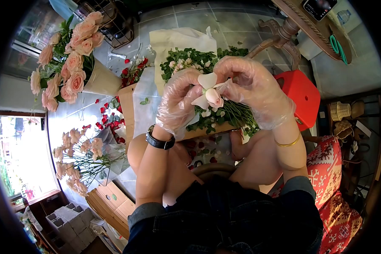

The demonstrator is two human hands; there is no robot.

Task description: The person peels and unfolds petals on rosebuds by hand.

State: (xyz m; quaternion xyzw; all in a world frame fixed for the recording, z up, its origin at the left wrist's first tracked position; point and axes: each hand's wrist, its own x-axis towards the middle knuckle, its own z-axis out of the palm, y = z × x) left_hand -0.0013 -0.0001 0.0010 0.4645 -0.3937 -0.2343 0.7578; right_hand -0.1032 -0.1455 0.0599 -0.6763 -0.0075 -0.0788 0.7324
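Note:
A pale pink rose (pixel 214 97) with white outer petals spread apart is held between my two hands, in the upper middle of the view. My left hand (pixel 178 101), in a clear plastic glove, is closed on the rose from the left side. From the right, my right hand (pixel 254 91), gloved too, pinches at a white petal of the same rose. Beneath the hands lie green leafy stems (pixel 237 111) and small pale roses (pixel 182 64) on cream paper (pixel 165 40). The rose's stem is mostly hidden.
Pink roses (pixel 75 61) fill a white bucket (pixel 101 78) at upper left. More peach roses (pixel 74 146) lie lower left, near cardboard (pixel 114 203). Red petals (pixel 110 120) litter the floor. A red stool (pixel 300 99) and wooden table (pixel 317 31) are on the right.

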